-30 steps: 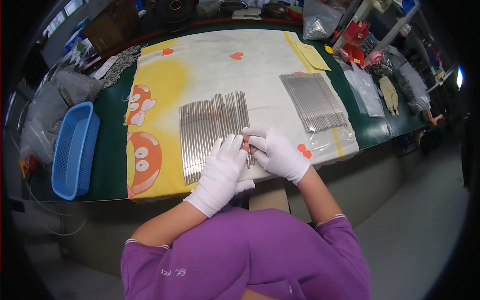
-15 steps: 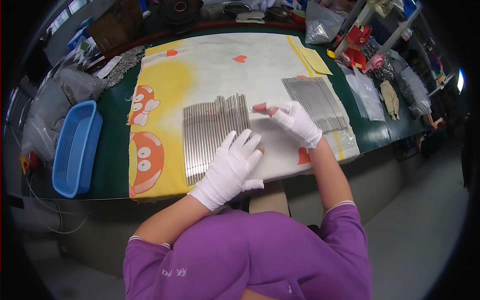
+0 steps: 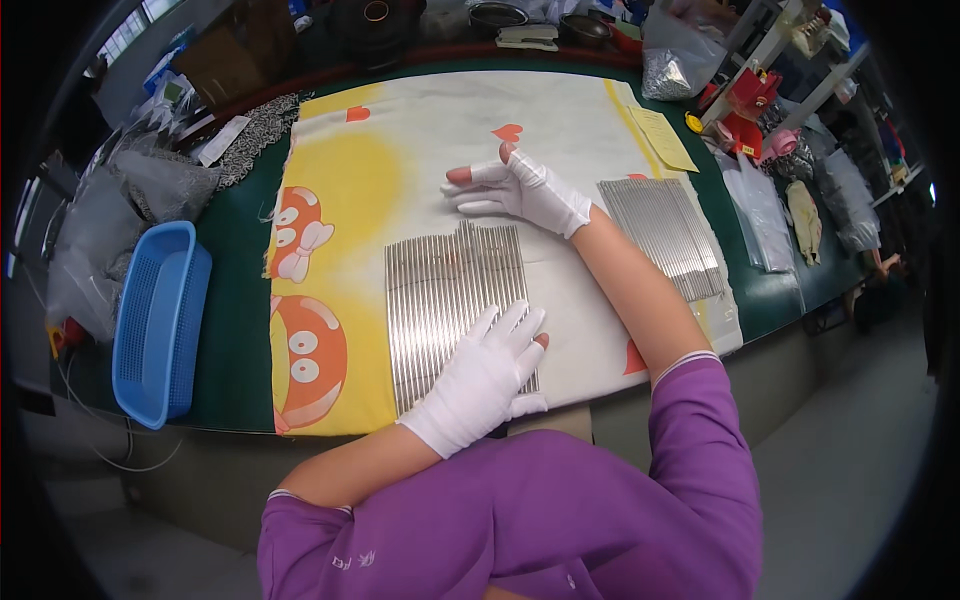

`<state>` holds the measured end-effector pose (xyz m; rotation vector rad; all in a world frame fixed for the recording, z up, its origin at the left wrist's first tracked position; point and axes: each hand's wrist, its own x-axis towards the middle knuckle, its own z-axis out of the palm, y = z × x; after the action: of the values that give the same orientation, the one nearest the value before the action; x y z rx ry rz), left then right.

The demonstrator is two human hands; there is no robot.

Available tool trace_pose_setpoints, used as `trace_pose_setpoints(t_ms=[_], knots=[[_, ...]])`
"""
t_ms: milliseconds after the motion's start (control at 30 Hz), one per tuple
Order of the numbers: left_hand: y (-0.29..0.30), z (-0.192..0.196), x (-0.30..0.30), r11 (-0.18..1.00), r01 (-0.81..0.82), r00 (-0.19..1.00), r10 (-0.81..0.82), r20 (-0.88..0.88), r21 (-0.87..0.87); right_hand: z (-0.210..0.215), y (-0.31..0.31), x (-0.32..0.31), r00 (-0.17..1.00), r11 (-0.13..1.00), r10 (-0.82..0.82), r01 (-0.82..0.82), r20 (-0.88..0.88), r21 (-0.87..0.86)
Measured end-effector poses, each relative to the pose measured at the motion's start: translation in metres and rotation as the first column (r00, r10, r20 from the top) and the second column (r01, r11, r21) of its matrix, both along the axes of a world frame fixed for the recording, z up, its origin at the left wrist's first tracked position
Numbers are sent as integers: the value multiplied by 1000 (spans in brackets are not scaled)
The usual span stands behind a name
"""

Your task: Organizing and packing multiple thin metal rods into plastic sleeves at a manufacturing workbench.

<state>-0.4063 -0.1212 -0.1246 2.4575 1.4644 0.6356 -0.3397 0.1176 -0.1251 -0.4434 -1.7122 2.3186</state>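
Slim shiny metal rods (image 3: 430, 310) lie side by side in a flat row on the printed cloth, pointing away from me. Their far ends are nearly level, with a few sticking out near the middle. My left hand (image 3: 478, 378), in a white glove with bare fingertips showing, rests flat across the near right part of this row, fingers spread. Just beyond the rods' far ends hovers my gloved right hand (image 3: 520, 192), its fingers stretched to the left and apart, holding nothing. A second row of thinner-looking metal rods (image 3: 660, 235) lies to the right, beyond my right forearm.
The cloth (image 3: 350, 165) covers the middle of a green table (image 3: 235, 270). At the left stand a blue plastic basket (image 3: 160, 320) and clear bags (image 3: 165, 185). A yellow paper (image 3: 662, 138), plastic sleeves (image 3: 752, 210) and a shelf rack (image 3: 820, 85) are on the right.
My right hand has swung left and away from me, past the rods' far ends, which are now more even. The left hand stays on the rods. The whole view has shifted slightly.
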Motion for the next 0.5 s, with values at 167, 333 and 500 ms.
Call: trace_pose_setpoints(t_ms=[167,333,500], knots=[[4,5,5,996,-14,1000,15,16,-85,-12,17,-18,970,962,222,-234,-95,-142],[0,6,4,983,-53,998,47,-39,-175,-7,2,-16,954,957,289,-291,-76,-17],[6,6,1,996,-38,985,24,-170,-76,-6,3,-16,953,956,292,-292,-77,18]])
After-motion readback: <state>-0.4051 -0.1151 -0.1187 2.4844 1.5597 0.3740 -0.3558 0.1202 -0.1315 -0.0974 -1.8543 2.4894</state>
